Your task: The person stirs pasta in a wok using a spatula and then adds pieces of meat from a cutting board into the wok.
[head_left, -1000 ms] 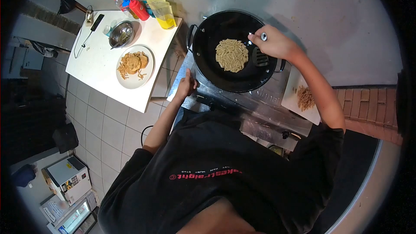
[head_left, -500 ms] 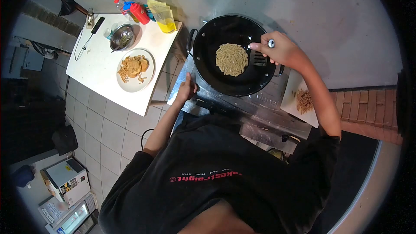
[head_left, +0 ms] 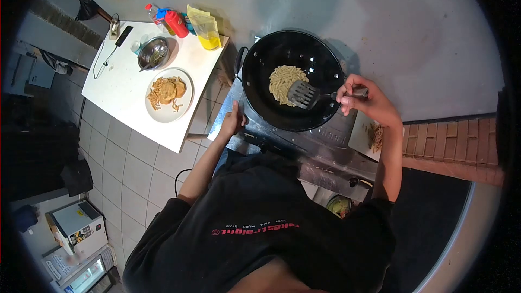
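Observation:
My right hand (head_left: 362, 97) is closed around the handle of a slotted spatula (head_left: 304, 95), held over the right side of a black wok (head_left: 320, 49). The spatula's blade overlaps the pile of short, pale, stick-like food pieces (head_left: 284, 80) in the wok's middle. At the stove's left front corner, my left hand (head_left: 232, 122) has its thumb pointing up and its fingers curled at the edge of the metal stove (head_left: 230, 97). The wok sits on that stove, its left loop handle above my left hand.
A white table (head_left: 127, 103) at left holds a plate (head_left: 163, 117) of browned food, a metal bowl (head_left: 153, 53), a red bottle (head_left: 176, 24) and a yellow pouch (head_left: 205, 32). Right of the stove, a white tray (head_left: 358, 138) carries brown pieces beside a brick ledge (head_left: 450, 141).
My right hand has moved right and down, tilting the spatula so its blade swings left onto the pale pieces. My left hand stays at the stove's corner. The view has shifted slightly.

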{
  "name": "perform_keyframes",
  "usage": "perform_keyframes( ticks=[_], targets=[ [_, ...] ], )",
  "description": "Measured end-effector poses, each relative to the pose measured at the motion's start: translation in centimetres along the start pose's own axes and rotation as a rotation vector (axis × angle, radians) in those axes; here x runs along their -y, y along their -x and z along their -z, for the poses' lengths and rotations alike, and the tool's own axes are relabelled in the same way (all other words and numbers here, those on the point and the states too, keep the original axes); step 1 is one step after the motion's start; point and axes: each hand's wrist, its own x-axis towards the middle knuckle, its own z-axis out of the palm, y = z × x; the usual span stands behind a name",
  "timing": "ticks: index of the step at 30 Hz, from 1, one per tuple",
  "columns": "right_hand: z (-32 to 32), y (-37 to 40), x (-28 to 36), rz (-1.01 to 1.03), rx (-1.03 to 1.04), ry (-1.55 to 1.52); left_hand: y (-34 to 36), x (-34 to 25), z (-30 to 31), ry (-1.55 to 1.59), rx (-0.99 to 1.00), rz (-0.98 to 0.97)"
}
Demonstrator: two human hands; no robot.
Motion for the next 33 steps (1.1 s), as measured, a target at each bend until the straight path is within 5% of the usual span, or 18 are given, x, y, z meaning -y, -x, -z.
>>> perform_keyframes(
  ticks=[8,12,20,22,33],
  targets=[
    [-1.6,-1.3,-1.2,0.182,-0.018,-0.080,0.3,-0.3,-0.2,0.014,-0.026,-0.020],
    [-3.0,-2.8,-2.3,0.285,-0.217,-0.205,0.4,-0.5,-0.1,0.012,-0.008,-0.003],
    [-4.9,-3.9,1.0,0.139,-0.322,0.197,-0.2,0.2,0.0,-0.021,-0.005,0.010],
    [-5.1,-4.9,0.8,0.418,-0.302,0.475,0.2,-0.5,-0.1,-0.024,-0.009,-0.031],
    [-5.6,-5.9,0.6,0.109,-0.303,0.619,-0.2,0.2,0.0,0.016,0.021,-0.005]
  ],
)
